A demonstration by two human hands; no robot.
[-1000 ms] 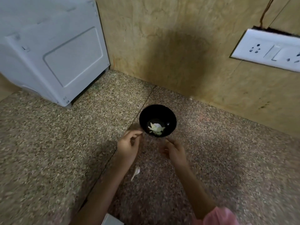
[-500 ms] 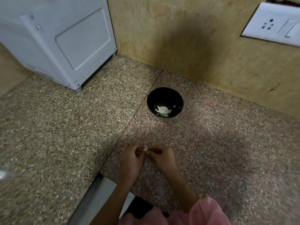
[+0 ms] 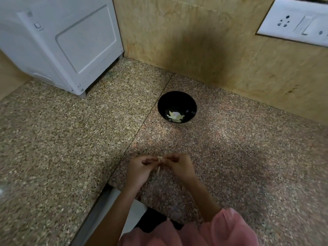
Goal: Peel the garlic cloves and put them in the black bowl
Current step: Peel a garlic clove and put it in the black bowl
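- Both hands, left hand [image 3: 140,167] and right hand [image 3: 179,165], are pinching one garlic clove [image 3: 160,158] between fingertips.
- Small, light, probably slippery; its papery skin is likely tearing best from the tip.

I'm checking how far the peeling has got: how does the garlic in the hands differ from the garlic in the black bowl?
The garlic clove is pinched between the left hand and right hand above the counter; the garlic pieces lie loose in the black bowl. The clove has a strip of skin hanging below it; no such strip shows in the bowl. The clove is single; the bowl holds several. Both are pale.
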